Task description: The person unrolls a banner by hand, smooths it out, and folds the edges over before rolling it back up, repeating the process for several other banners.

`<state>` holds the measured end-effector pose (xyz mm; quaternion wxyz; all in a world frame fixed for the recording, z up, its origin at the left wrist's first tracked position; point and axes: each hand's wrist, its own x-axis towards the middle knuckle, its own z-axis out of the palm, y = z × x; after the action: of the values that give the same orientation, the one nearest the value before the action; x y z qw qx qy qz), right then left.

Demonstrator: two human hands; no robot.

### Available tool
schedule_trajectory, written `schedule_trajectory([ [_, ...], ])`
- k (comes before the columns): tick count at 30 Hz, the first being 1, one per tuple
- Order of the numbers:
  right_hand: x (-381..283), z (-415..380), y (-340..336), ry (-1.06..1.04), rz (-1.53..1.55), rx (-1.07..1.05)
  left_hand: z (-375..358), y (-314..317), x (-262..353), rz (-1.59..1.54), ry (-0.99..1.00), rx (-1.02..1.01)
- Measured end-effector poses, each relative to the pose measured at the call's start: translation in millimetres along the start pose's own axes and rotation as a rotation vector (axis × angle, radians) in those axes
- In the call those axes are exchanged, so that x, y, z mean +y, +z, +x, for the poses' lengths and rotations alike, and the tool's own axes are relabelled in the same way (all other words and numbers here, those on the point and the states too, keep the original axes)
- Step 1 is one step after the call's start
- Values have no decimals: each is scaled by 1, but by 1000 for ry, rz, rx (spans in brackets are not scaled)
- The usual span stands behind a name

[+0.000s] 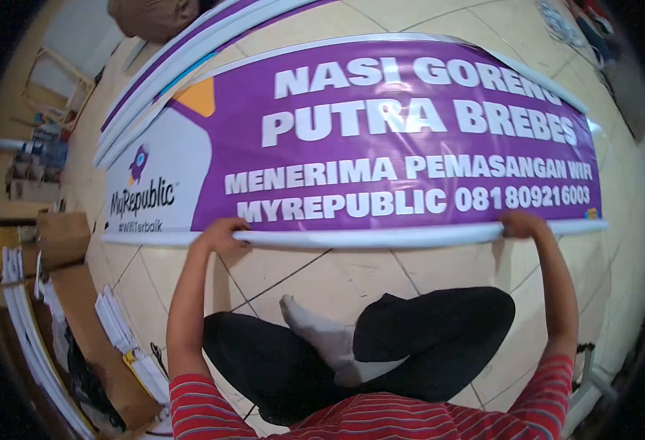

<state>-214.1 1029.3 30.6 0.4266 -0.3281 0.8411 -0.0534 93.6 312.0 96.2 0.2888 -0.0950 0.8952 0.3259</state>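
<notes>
A long purple and white printed banner [337, 139] lies spread over the tiled floor in front of my crossed legs. Its near edge forms a white roll [366, 236] running from left to right. My left hand [226, 236] grips this roll toward its left part, fingers wrapped over it below the small lettering. Toward the right end, my right hand [519, 225] is closed round the same roll, its fingertips partly hidden. The banner's far right edge curls up a little.
More rolled banners [161, 81] lie at the upper left. Cardboard boxes [95, 330] with white rolls stand at the lower left. A brown rounded object [154, 16] is at the top left. Bare floor tiles [300, 271] show between the roll and my legs.
</notes>
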Motion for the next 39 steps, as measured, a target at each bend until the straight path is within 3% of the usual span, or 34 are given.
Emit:
schedule_trajectory([
  [2,-31,-4,-27,184,66,-43,11,-17,-13,96,43,387],
  [3,-50,-7,-29,70,127,54,16,-24,-12,255,15,389],
  [4,-68,-5,-33,-48,177,156,18,-10,-35,-107,43,372],
  [5,-80,-1,-38,-171,219,259,9,-14,-16,168,134,307],
  [7,-102,-6,-15,-106,-270,266,-1,-4,-23,512,167,302],
  [9,-93,-10,16,-85,-491,475,-13,1,-36,609,127,351],
  [13,-66,-23,16,146,-466,572,-25,-7,-98,685,-3,360],
  [14,-68,-24,13,138,-474,570,-21,-7,-117,714,157,425],
  [15,-71,-25,12,134,-514,560,-22,-14,-112,677,75,324],
  [17,-88,-25,-2,263,-401,357,-26,-33,-102,640,145,239],
  [18,-86,-18,-14,272,-395,353,-21,-41,-119,610,104,147],
  [19,-78,-10,-23,241,-317,219,-17,-61,-114,578,-13,-26],
  [21,-54,15,-50,288,-165,-156,1,-102,-120,297,-31,-153],
  [23,52,65,-38,165,-51,-92,11,-124,-135,204,-32,113],
  [24,15,78,-76,155,-443,-101,18,-130,-148,263,-26,277],
  [26,-31,61,-94,-60,102,420,15,-118,-140,257,79,292],
  [27,-57,67,-90,-53,254,211,15,-115,-126,243,148,322],
  [29,-127,56,-85,-120,-265,165,4,-109,-58,522,80,175],
  [31,-142,57,-67,-133,-349,201,13,-96,-104,589,190,224],
  [33,-137,80,-65,-123,-371,229,25,-105,-124,599,50,78],
  [35,-116,110,-93,-105,-128,-136,43,-139,-131,298,-45,-49],
  [36,-98,125,-102,-119,-100,-40,50,-142,-142,217,20,99],
  [37,-103,121,-117,-239,144,210,53,-150,-113,139,87,247],
  [39,-134,103,-130,-206,-64,217,49,-148,-86,295,58,286],
])
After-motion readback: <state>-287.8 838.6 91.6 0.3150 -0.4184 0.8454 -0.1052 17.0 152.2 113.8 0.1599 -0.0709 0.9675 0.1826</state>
